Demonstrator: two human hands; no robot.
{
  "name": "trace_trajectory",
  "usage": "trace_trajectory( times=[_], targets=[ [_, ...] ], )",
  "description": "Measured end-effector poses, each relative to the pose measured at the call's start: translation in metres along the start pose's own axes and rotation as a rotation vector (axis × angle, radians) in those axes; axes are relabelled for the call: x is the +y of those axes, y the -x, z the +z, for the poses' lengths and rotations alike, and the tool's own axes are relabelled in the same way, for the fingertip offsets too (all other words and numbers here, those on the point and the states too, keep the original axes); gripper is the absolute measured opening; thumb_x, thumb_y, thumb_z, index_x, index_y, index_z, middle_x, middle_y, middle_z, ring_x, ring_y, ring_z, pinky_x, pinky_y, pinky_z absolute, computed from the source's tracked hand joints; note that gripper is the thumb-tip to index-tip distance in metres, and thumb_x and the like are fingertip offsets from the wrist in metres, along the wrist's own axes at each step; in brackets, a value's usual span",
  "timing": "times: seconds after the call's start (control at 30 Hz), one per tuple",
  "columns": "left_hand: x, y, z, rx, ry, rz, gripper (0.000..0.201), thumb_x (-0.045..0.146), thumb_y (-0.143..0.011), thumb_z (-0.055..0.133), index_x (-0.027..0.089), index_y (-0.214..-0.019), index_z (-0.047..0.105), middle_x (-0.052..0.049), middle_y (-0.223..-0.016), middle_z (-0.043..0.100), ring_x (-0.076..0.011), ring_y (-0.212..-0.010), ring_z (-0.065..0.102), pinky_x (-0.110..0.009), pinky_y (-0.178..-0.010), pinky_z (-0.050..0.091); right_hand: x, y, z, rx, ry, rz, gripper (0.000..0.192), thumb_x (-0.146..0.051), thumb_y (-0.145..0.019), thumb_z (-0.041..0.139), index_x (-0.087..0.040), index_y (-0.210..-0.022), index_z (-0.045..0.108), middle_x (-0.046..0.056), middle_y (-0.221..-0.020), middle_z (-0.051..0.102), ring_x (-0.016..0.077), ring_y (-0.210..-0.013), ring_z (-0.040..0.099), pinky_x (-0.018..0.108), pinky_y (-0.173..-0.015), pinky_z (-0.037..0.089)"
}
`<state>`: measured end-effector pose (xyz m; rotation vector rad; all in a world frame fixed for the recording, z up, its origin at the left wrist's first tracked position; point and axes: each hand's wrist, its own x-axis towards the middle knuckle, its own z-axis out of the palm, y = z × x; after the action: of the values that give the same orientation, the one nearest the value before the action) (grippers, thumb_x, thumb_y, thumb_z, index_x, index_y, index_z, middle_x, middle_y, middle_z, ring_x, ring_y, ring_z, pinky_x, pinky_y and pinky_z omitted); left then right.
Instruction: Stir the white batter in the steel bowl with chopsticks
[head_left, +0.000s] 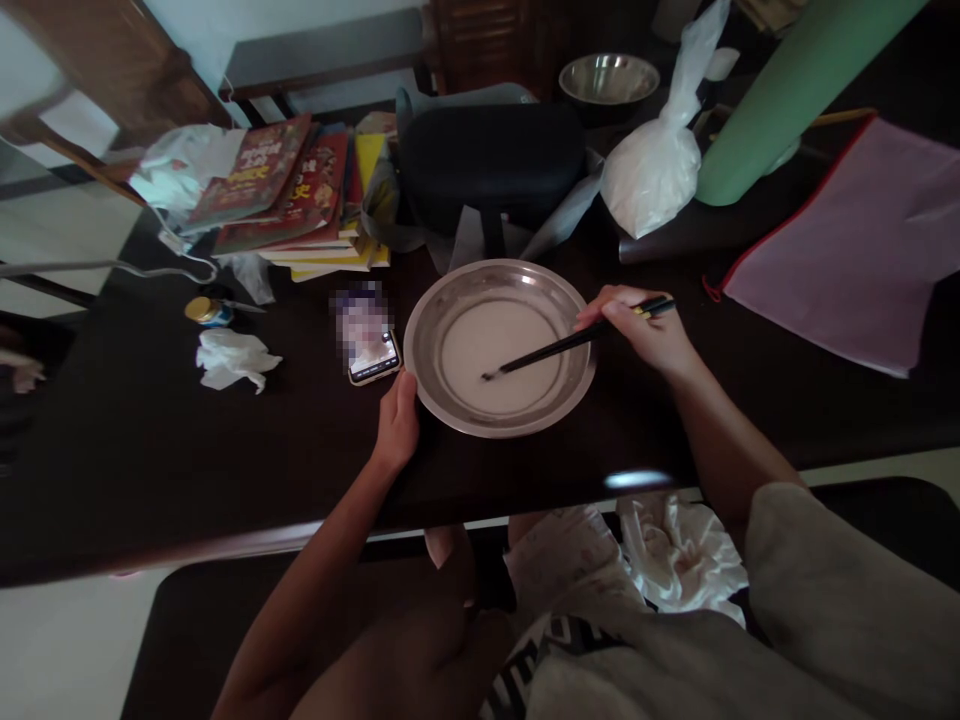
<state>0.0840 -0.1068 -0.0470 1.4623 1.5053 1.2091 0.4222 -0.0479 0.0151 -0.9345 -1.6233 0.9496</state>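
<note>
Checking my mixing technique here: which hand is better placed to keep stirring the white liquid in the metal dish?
The right hand. It already grips the chopsticks, whose tips sit in the white liquid. The left hand rests against the rim of the metal dish, well placed to steady it.

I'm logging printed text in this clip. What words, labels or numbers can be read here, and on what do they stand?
Nothing can be read for certain.
Red books: large yellow characters on the covers, too blurred to read.
Phone: screen blurred out, nothing legible.
Small jar: label too small to read.
Clothing on the lap: dark letter shapes, cut off and unclear.
Metal pan, chopsticks, right hand, left hand: no text.
</note>
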Motion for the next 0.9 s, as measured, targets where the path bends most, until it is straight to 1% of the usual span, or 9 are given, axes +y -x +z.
trace_trajectory(
  times=[0.1,0.2,0.27,0.4,0.5,0.6,0.7,0.8,0.9],
  targets=[
    [-0.0008,-0.0003,-0.0001,0.0,0.003,0.003,0.059,0.068,-0.096,0.039,0.017,-0.094,0.068,-0.008,-0.095,0.072,-0.0263,-0.109,0.065,-0.039,-0.1,0.051,-0.001,-0.0009,-0.0017,0.101,0.034,-0.035,0.026,-0.052,-0.09,0.067,-0.031,-0.083,0.079,0.001,-0.078,0.076,0.0196,-0.076,0.073,0.038,-0.073,0.058],
    [0.0006,-0.0004,-0.0001,0.002,0.005,0.004,0.06,0.069,-0.096,0.039,0.017,-0.093,0.068,-0.008,-0.094,0.072,-0.0266,-0.109,0.065,-0.04,-0.101,0.05,0.002,-0.0013,-0.0056,0.216,-0.039,-0.063,0.024,-0.048,-0.091,0.066,-0.03,-0.081,0.079,-0.001,-0.069,0.072,0.0154,-0.063,0.069,0.033,-0.064,0.055],
    [0.0011,-0.0003,-0.0002,0.005,-0.003,0.001,0.061,0.07,-0.095,0.039,0.017,-0.092,0.068,-0.008,-0.094,0.072,-0.0268,-0.109,0.065,-0.04,-0.101,0.05,0.003,-0.0008,-0.0057,0.164,-0.069,-0.044,0.026,-0.047,-0.092,0.065,-0.028,-0.081,0.079,-0.001,-0.067,0.071,0.014,-0.06,0.068,0.032,-0.062,0.053],
    [-0.0006,0.0,-0.0004,-0.007,0.005,0.013,0.059,0.067,-0.097,0.038,0.016,-0.097,0.069,-0.009,-0.098,0.073,-0.0273,-0.115,0.064,-0.041,-0.104,0.048,-0.0009,0.0005,-0.0016,-0.027,0.01,-0.021,0.028,-0.049,-0.092,0.064,-0.028,-0.086,0.08,0.001,-0.078,0.077,0.0172,-0.076,0.072,0.034,-0.072,0.057],
    [-0.0013,0.0001,-0.0003,-0.009,0.022,0.003,0.058,0.067,-0.097,0.039,0.017,-0.098,0.069,-0.009,-0.099,0.073,-0.0273,-0.115,0.064,-0.041,-0.104,0.048,-0.0019,-0.0001,-0.0025,0.089,0.055,-0.056,0.025,-0.05,-0.091,0.065,-0.03,-0.085,0.08,0.001,-0.081,0.077,0.0179,-0.078,0.073,0.035,-0.076,0.058],
    [-0.0002,0.0,-0.0001,-0.002,0.014,0.005,0.058,0.068,-0.096,0.04,0.017,-0.095,0.068,-0.008,-0.097,0.073,-0.0264,-0.111,0.065,-0.04,-0.102,0.049,0.0011,-0.0008,-0.0053,0.207,-0.003,-0.056,0.027,-0.05,-0.092,0.065,-0.03,-0.082,0.078,-0.001,-0.073,0.073,0.015,-0.065,0.07,0.033,-0.069,0.056],
    [-0.0003,-0.0001,-0.0004,0.016,-0.018,0.008,0.06,0.069,-0.096,0.039,0.017,-0.092,0.068,-0.007,-0.094,0.072,-0.0252,-0.104,0.066,-0.038,-0.096,0.051,0.002,-0.0005,-0.0037,0.103,-0.049,-0.009,0.03,-0.052,-0.091,0.064,-0.028,-0.081,0.078,-0.001,-0.071,0.073,0.0149,-0.063,0.07,0.031,-0.064,0.056],
    [-0.0025,-0.0002,-0.0007,0.024,-0.034,-0.008,0.061,0.07,-0.095,0.039,0.017,-0.092,0.068,-0.007,-0.092,0.072,-0.0243,-0.099,0.066,-0.038,-0.093,0.052,-0.0009,0.0,0.0,-0.032,0.003,0.003,0.03,-0.053,-0.09,0.065,-0.028,-0.084,0.08,0.001,-0.077,0.077,0.0173,-0.074,0.073,0.033,-0.071,0.058],
    [-0.0036,-0.0004,-0.0005,0.011,-0.011,-0.009,0.058,0.067,-0.096,0.039,0.017,-0.095,0.068,-0.008,-0.096,0.072,-0.0256,-0.108,0.065,-0.04,-0.101,0.05,-0.0016,-0.0003,-0.001,0.05,0.045,-0.04,0.025,-0.048,-0.091,0.066,-0.028,-0.087,0.08,0.001,-0.082,0.078,0.017,-0.08,0.074,0.033,-0.076,0.058]
  ],
)
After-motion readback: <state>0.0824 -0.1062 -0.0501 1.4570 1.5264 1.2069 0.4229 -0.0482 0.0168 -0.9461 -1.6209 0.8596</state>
